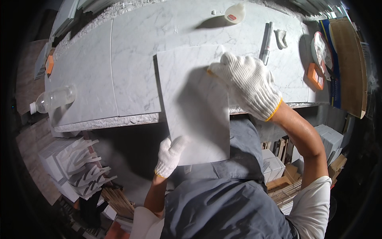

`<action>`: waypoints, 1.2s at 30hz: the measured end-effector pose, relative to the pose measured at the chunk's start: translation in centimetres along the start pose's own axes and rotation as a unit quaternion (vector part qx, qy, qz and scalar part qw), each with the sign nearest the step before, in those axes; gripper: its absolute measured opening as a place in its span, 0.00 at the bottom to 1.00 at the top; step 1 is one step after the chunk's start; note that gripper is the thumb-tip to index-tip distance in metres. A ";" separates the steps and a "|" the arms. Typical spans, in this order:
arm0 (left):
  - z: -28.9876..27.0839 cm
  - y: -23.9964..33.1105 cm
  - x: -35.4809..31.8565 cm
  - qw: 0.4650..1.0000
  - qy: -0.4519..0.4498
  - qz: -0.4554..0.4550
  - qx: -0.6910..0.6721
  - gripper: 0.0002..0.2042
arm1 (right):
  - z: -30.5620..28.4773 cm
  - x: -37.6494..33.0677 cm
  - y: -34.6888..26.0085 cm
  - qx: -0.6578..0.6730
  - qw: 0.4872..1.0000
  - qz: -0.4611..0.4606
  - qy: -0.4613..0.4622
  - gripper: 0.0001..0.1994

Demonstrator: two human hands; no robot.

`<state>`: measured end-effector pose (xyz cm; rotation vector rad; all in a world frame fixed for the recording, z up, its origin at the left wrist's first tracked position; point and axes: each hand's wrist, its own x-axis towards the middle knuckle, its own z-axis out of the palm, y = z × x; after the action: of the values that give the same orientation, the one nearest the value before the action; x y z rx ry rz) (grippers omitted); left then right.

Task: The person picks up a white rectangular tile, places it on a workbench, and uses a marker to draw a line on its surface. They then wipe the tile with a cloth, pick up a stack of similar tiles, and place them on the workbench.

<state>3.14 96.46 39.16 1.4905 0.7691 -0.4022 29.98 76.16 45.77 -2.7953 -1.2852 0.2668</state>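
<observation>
A rectangular white, grey-veined marble-look tile (195, 115) tilts over the near edge of the worktable, its lower end above my lap. My left hand (169, 156), in a white knit glove, grips the tile's lower left edge with the thumb on the face. My right hand (250, 81), also gloved, is closed against the tile's upper right part. A small yellow-orange bit shows by its fingertips; what the fingers hold is hidden. Beyond that hand lie a silver marker-like stick (268, 44) and a crumpled whitish piece (281, 39).
The worktable (135, 79) is topped with large marble-look slabs. A clear bottle (53, 98) lies at the left; a white squeeze bottle (235, 14) is at the back. At right are a bowl of white stuff (321, 49) and an orange block (315, 76). Stacked boxes (59, 167) flank me below.
</observation>
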 end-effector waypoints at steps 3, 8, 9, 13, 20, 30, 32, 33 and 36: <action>0.1 -0.1 -0.1 1.000 0.004 -0.005 0.015 0.14 | 0.3 0.1 0.8 0.076 0.995 -0.013 0.062 0.21; 0.0 -0.3 -0.1 1.000 0.003 0.013 0.022 0.14 | 0.9 -0.2 0.1 -0.045 0.995 -0.034 0.076 0.21; -0.1 -0.5 0.0 1.000 0.001 0.003 0.027 0.14 | 0.9 -0.1 0.0 -0.004 1.000 -0.012 0.018 0.17; -0.4 -0.8 0.3 1.000 -0.001 -0.013 0.020 0.14 | 0.8 0.5 0.6 0.006 0.987 0.038 0.158 0.12; -0.3 -1.2 0.4 0.997 0.033 0.013 0.072 0.21 | 0.7 0.0 -0.3 0.071 0.992 -0.049 0.090 0.08; -0.2 -0.4 0.2 0.997 0.019 0.038 0.066 0.18 | -1.0 0.3 -1.8 -0.100 0.992 -0.017 0.071 0.10; -0.4 -0.4 0.1 0.994 0.008 0.021 0.102 0.14 | -0.9 1.3 -0.9 0.059 0.985 0.069 0.143 0.10; -0.4 -0.4 0.1 0.992 0.013 0.015 0.129 0.14 | -0.8 1.4 -1.1 -0.045 0.994 0.035 0.097 0.09; -0.6 -0.7 0.3 0.989 0.008 0.000 0.148 0.15 | -0.4 0.8 -1.3 -0.003 0.990 -0.071 0.124 0.10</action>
<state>2.78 97.06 38.51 1.7734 0.7452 -0.5221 29.54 77.65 46.18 -2.6193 -1.4129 -0.0894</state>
